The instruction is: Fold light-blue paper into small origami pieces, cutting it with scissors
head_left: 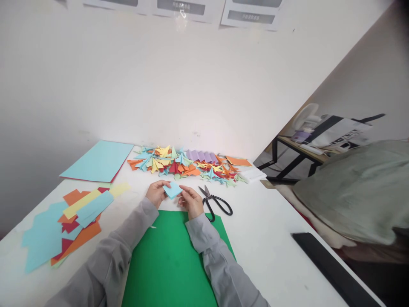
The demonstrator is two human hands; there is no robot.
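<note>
A small light-blue piece of folded paper [173,190] is held up between both hands, above the far edge of a green mat [169,256]. My left hand [156,192] pinches its left corner. My right hand [191,200] grips the right corner between thumb and fingers. Just right of my right hand lies a pair of scissors [211,200] with black handles, its blades parted. Beyond the hands spreads a heap of folded paper shapes [182,164] in blue, yellow, orange, red, green and purple.
Coloured paper scraps [76,221] lie at the left, with a stack of blue sheets [99,160] behind them. A white pad [253,175] sits at the back right. A black strip [332,268] runs along the right edge. Past it is a person's sleeve [354,192].
</note>
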